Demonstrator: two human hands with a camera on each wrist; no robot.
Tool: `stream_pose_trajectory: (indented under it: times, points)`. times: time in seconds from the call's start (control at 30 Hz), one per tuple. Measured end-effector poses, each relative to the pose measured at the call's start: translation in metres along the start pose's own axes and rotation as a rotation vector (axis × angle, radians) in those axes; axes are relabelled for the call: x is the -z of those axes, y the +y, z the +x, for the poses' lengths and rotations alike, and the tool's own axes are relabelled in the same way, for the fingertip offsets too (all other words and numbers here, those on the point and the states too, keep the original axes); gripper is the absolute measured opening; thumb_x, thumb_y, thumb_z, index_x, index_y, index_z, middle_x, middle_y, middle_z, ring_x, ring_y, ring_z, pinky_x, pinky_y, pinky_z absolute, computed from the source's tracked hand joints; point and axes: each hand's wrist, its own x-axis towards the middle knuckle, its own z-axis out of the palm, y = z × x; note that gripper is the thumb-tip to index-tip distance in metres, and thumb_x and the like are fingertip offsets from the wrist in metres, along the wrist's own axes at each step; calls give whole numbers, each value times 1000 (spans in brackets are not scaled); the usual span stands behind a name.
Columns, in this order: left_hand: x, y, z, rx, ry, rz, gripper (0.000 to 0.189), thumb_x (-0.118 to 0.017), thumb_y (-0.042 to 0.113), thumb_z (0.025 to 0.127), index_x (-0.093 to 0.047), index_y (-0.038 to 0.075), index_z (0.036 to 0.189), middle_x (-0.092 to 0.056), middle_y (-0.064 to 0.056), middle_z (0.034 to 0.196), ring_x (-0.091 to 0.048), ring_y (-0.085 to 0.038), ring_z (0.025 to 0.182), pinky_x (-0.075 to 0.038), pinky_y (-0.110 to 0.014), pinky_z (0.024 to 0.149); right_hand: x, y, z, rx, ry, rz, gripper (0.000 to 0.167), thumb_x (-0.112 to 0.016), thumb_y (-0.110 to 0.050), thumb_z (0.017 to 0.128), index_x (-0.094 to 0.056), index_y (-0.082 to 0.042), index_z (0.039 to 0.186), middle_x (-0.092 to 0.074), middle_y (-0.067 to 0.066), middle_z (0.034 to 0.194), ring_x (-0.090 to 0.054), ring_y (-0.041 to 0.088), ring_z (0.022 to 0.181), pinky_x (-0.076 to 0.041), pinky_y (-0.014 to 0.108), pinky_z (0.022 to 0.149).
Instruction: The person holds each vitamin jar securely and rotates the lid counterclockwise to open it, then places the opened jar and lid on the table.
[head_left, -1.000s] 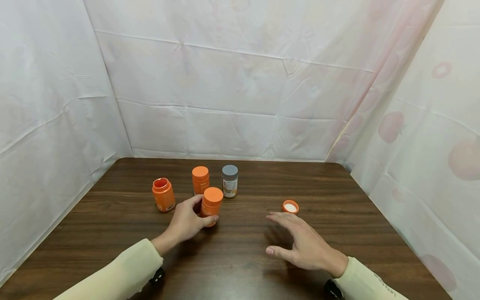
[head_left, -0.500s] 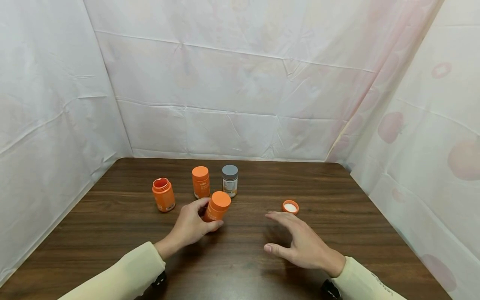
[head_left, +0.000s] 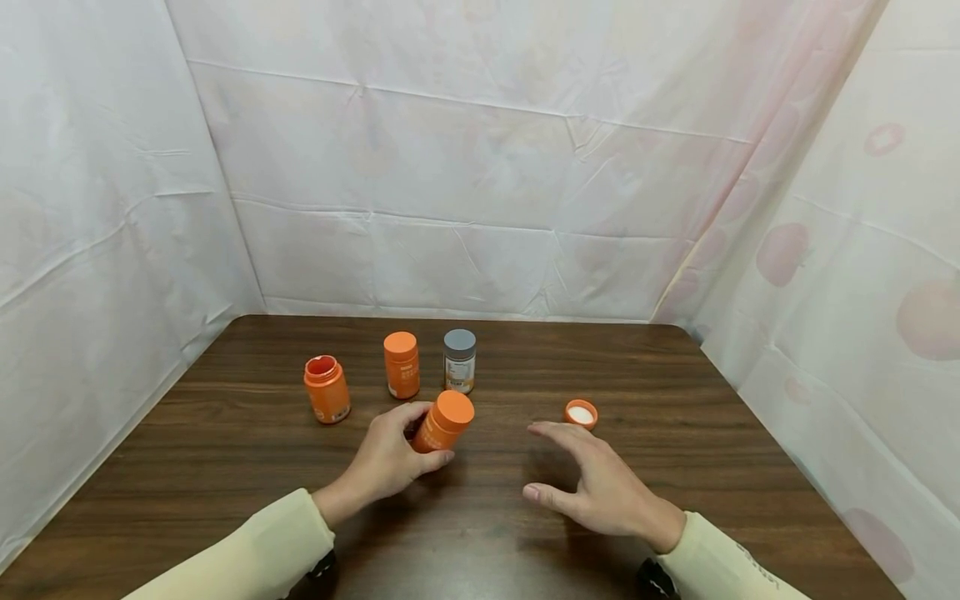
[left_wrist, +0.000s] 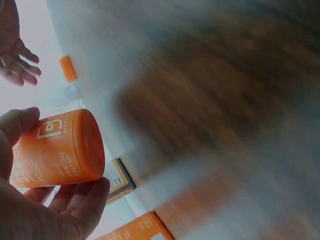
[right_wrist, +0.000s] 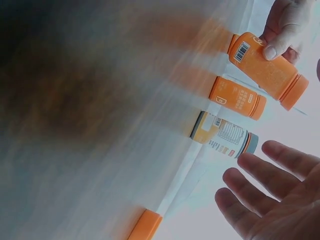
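My left hand [head_left: 382, 462] grips an orange bottle [head_left: 446, 421] with its orange lid on, thumb on the near side and fingers behind. The bottle tilts, lid towards the right, and the left wrist view shows its round base clear of the table. My right hand [head_left: 600, 487] hovers over the table with fingers spread and holds nothing. Just beyond its fingertips an orange cap [head_left: 581, 414] lies with its white lining up. In the right wrist view the open fingers [right_wrist: 272, 175] appear below the grey-lidded jar [right_wrist: 225, 135].
An uncapped orange bottle [head_left: 327, 396] stands at the left, its mouth showing. Behind the held bottle stand another lidded orange bottle [head_left: 402, 367] and the grey-lidded jar. White sheeting [head_left: 465, 167] surrounds the dark wooden table [head_left: 480, 533] at the back and sides.
My left hand has moved the orange bottle to the right and towards me, and the bottle leans more to the right. My right hand has drifted slightly left.
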Motion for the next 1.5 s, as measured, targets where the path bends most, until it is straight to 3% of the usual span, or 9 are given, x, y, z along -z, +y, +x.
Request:
stream_pose_trajectory:
  times: [0.37, 0.6, 1.03, 1.33, 1.5]
  points:
    - [-3, 7, -3, -61, -21, 12, 57, -95, 17, 72, -69, 14, 123, -69, 3, 108, -64, -12, 92, -55, -41, 84, 0, -4, 4, 6, 11, 44, 70, -80, -49, 88, -53, -21, 146, -59, -3, 143, -55, 15, 131, -48, 48, 103]
    - [-6, 10, -5, -79, -36, 4, 57, -96, 18, 71, -70, 17, 123, -68, 5, 107, -64, -11, 93, -55, -43, 85, 0, -8, 6, 6, 31, 55, 71, -76, -57, 87, -54, -22, 145, -58, -10, 142, -55, 11, 130, -48, 46, 104]
    - [-9, 17, -9, -112, -80, 13, 58, -95, 19, 73, -70, 15, 125, -67, 6, 109, -63, -9, 95, -54, -37, 85, -3, -12, 10, 9, 54, 75, 69, -78, -54, 88, -55, -20, 143, -57, -14, 141, -55, 11, 129, -48, 47, 103]
    - [-13, 20, -11, -135, -92, 16, 59, -95, 19, 72, -71, 15, 125, -67, 8, 109, -62, -9, 94, -53, -36, 86, -3, -15, 11, 4, 55, 86, 69, -77, -55, 87, -55, -21, 144, -60, -4, 141, -55, 13, 130, -49, 48, 102]
    - [-14, 23, -11, -143, -110, 21, 57, -95, 18, 72, -71, 17, 124, -66, 10, 110, -61, -8, 94, -52, -36, 86, -3, -16, 12, 10, 63, 83, 69, -78, -55, 87, -56, -21, 143, -61, -7, 139, -56, 12, 128, -49, 47, 102]
